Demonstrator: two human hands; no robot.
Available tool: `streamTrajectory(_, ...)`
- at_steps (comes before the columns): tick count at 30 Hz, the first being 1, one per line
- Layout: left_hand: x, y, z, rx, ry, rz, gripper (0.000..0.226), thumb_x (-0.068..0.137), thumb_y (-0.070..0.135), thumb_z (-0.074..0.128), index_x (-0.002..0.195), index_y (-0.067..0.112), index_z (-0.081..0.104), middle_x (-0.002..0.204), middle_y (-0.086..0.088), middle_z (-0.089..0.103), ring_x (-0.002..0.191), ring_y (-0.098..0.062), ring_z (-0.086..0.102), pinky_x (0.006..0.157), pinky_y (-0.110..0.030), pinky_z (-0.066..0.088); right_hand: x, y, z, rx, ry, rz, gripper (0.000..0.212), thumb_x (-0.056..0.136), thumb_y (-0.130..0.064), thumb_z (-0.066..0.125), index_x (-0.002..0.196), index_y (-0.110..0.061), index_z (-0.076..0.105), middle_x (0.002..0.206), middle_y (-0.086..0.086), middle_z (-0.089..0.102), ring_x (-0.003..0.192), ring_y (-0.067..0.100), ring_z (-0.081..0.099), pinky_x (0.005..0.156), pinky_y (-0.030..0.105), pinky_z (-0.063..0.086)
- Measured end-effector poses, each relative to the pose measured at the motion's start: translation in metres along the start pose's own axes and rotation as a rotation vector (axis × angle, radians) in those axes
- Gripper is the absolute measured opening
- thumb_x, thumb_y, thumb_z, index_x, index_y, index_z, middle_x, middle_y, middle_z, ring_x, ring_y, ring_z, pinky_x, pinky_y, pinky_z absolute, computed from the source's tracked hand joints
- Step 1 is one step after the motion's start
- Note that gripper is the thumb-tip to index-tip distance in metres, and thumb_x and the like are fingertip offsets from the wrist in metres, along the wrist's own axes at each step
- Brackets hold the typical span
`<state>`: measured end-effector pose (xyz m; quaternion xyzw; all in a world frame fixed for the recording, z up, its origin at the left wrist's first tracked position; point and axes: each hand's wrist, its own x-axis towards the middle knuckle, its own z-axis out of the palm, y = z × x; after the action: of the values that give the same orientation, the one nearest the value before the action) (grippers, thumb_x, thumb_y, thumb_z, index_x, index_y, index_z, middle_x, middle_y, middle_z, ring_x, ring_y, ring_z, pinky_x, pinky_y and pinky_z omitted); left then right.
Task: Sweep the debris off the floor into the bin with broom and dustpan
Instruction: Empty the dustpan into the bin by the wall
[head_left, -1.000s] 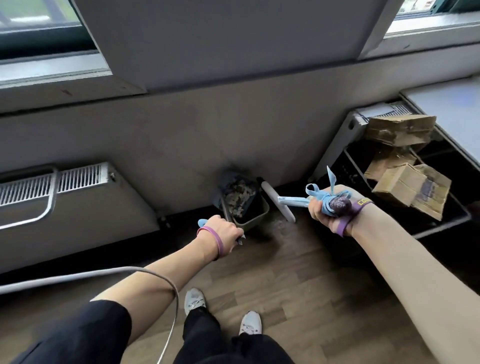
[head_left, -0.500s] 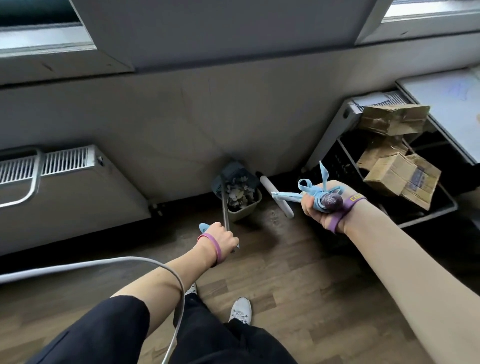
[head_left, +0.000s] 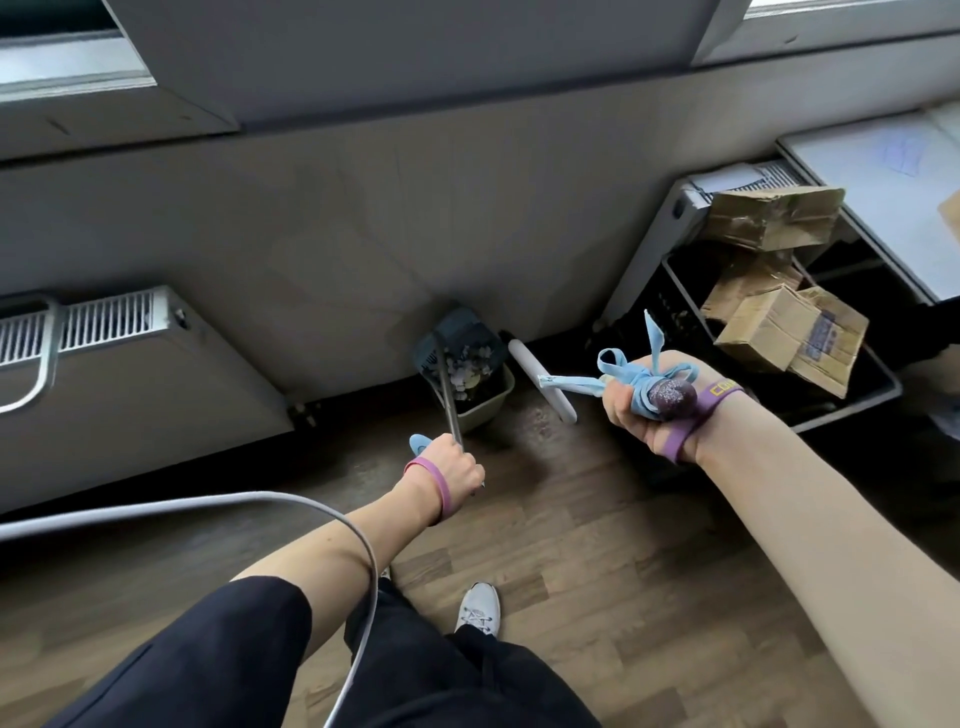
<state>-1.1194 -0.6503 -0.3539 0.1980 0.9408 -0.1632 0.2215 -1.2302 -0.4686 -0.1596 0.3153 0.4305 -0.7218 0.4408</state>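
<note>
My left hand (head_left: 453, 465) is shut on the thin metal handle of the dark blue dustpan (head_left: 457, 338). The pan is tipped up over the small pale green bin (head_left: 485, 408) by the wall, with debris (head_left: 470, 371) showing at the bin's mouth. My right hand (head_left: 644, 410) is shut on the broom's handle end, which has a light blue ribbon tied round it. The white broom head (head_left: 543, 382) hangs just right of the bin, a little above the floor.
A white radiator (head_left: 104, 374) runs along the wall at the left. A black crate (head_left: 831, 395) with cardboard boxes (head_left: 789, 332) stands at the right under a white desk (head_left: 883, 197). A grey cable (head_left: 208, 506) loops over my left arm. My shoes (head_left: 478, 616) stand on the wooden floor.
The dustpan has tilted up steeper over the bin and debris now lies at the bin's mouth. My left hand drew back slightly. The broom stayed beside the bin.
</note>
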Motion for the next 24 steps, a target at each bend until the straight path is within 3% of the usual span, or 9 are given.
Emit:
streamTrajectory(5,0.000,-0.009,-0.014,0.015,0.002,-0.009,0.024,0.095,0.018,0.040,0.110,0.012,0.057,0.108,-0.008,0.067,0.098,-0.030,0.062,0.079,-0.035,0.037,-0.008,-0.008,0.001,0.028,-0.061,0.026,0.025,0.097,-0.008,0.024,0.090,-0.003,0.047,0.045,0.019,0.059,0.033,0.022,0.060,0.036,0.012,0.046)
streamTrajectory(16,0.009,-0.017,0.007,0.020,-0.118,-0.020,0.020,0.093,0.015,0.045,0.105,0.015,0.062,0.103,-0.005,0.070,0.094,-0.028,0.065,0.080,-0.034,0.041,0.003,-0.006,-0.011,-0.028,0.025,0.010,0.022,0.095,-0.006,0.032,0.082,0.000,0.049,0.042,0.013,0.055,0.031,0.013,0.050,0.031,0.014,0.044)
streamTrajectory(24,-0.001,-0.022,-0.001,-0.027,-0.011,-0.056,0.017,0.094,0.022,0.046,0.104,0.014,0.058,0.100,-0.007,0.068,0.090,-0.030,0.063,0.072,-0.036,0.035,-0.008,-0.009,-0.012,-0.048,0.009,0.013,0.024,0.096,-0.009,0.033,0.081,0.000,0.050,0.041,0.014,0.056,0.030,0.015,0.052,0.028,0.015,0.043)
